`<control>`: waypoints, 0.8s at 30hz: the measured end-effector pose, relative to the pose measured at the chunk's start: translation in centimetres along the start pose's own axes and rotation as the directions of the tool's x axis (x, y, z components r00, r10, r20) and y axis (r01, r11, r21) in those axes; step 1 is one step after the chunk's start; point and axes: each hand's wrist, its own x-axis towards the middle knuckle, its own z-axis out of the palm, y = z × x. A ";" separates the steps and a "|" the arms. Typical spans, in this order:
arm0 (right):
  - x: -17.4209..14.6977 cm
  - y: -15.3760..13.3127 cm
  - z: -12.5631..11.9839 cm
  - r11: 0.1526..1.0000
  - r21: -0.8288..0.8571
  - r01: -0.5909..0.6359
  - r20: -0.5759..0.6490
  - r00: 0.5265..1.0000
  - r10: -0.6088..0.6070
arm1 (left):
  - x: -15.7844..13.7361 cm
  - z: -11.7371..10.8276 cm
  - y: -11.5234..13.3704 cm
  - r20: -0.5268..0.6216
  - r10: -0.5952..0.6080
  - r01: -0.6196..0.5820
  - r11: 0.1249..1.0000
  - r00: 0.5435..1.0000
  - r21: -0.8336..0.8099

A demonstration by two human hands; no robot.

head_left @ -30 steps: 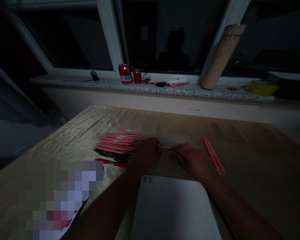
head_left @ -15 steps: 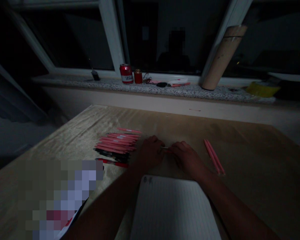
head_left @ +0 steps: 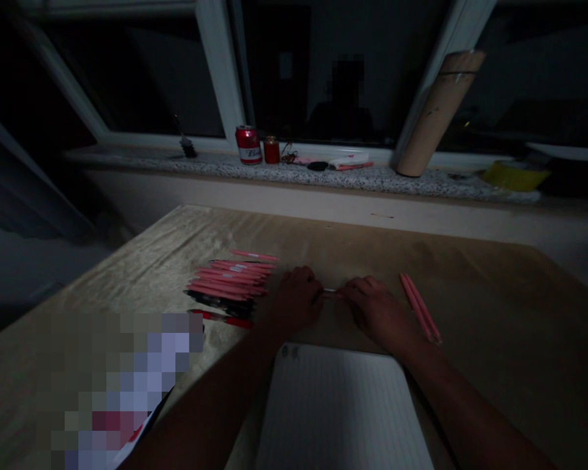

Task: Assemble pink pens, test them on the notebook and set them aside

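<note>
Above the notebook, my left hand [head_left: 301, 297] and my right hand [head_left: 372, 303] face each other with fingers pinched. A slim pen [head_left: 330, 291] bridges the gap between them. Only a short pale stretch of it shows; its ends are hidden in my fingers. Left of my left hand lies a row of pink pens [head_left: 230, 279], with black pens [head_left: 220, 304] and a red pen [head_left: 225, 318] on the near side. To the right of my right hand, two pink pens [head_left: 420, 307] lie side by side.
A lined notebook [head_left: 343, 405] lies open below my hands on the cloth-covered table [head_left: 494, 313]. Blurred-out printed material is at lower left. On the windowsill [head_left: 284, 175] stand a red can [head_left: 248, 145], a small red jar [head_left: 271, 150] and a tall wooden-looking cylinder [head_left: 438, 114].
My right hand has shifted slightly right, away from my left. More of the pale part of the pen shows between them. The pens on the table have not moved.
</note>
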 end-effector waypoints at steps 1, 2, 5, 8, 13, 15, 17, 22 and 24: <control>0.0 0.0 0.0 1.000 -0.005 -0.002 0.000 1.000 0.002 | 0.0 0.0 0.0 0.002 -0.005 0.005 1.000 1.000 0.005; 0.0 0.0 0.0 1.000 -0.011 -0.004 -0.003 1.000 0.004 | 0.0 -0.1 0.0 0.006 -0.010 0.010 1.000 1.000 0.011; -0.1 0.1 -0.1 1.000 -0.028 0.004 -0.009 1.000 -0.005 | 0.1 -0.2 0.0 0.020 -0.022 0.021 1.000 1.000 0.022; -0.2 0.1 -0.5 0.998 -0.049 0.026 -0.014 1.000 -0.027 | 0.1 -0.2 0.0 0.029 -0.021 0.020 0.999 0.999 0.025; -0.4 0.1 -0.9 0.994 -0.102 0.027 -0.023 0.999 -0.030 | 0.0 0.0 -0.2 0.014 -0.038 0.038 0.999 0.999 0.019; -0.5 0.1 -0.9 0.992 -0.122 0.022 -0.026 0.999 -0.025 | 0.0 0.1 -0.3 0.010 -0.040 0.040 0.999 0.999 0.010; -0.6 0.3 -1.0 0.990 -0.141 0.010 -0.041 0.999 -0.016 | 0.0 0.1 -0.3 0.000 -0.042 0.042 0.999 0.999 0.003; -0.9 0.5 -1.2 0.990 -0.133 -0.048 -0.066 0.997 0.039 | -0.1 0.2 -0.5 -0.024 -0.063 0.062 0.998 0.998 -0.015; -0.9 0.6 -1.2 0.994 -0.096 -0.045 -0.071 0.997 0.039 | -0.1 0.2 -0.6 -0.039 -0.075 0.075 0.997 0.996 -0.026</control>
